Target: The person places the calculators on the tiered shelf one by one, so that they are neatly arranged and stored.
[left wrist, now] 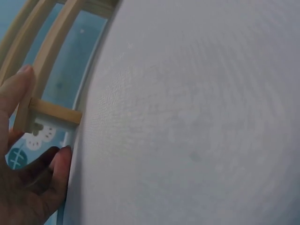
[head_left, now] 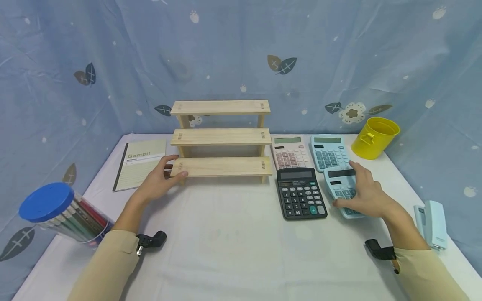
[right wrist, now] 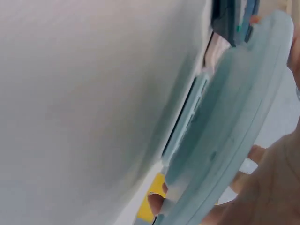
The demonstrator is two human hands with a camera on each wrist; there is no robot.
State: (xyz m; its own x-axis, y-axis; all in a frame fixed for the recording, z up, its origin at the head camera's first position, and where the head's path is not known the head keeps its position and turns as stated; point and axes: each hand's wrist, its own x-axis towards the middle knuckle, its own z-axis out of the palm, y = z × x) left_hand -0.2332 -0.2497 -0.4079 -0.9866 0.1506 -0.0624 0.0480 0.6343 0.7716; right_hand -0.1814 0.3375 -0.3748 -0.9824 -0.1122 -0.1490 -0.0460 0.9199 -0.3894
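My left hand holds the left end of the lowest board of a three-step wooden display rack. In the left wrist view, the thumb lies along that board's front edge while other fingers curl below and behind it. On the right, my right hand grips a light blue calculator by its sides, thumb at the near left and fingers at the far right. The right wrist view has this calculator tilted and raised off the white cloth, its underside showing.
Another light blue calculator, a pink one and a black one lie right of the rack. Behind stands a yellow bucket. A notebook and a blue-lidded pencil jar are left; a light blue boxy object is far right.
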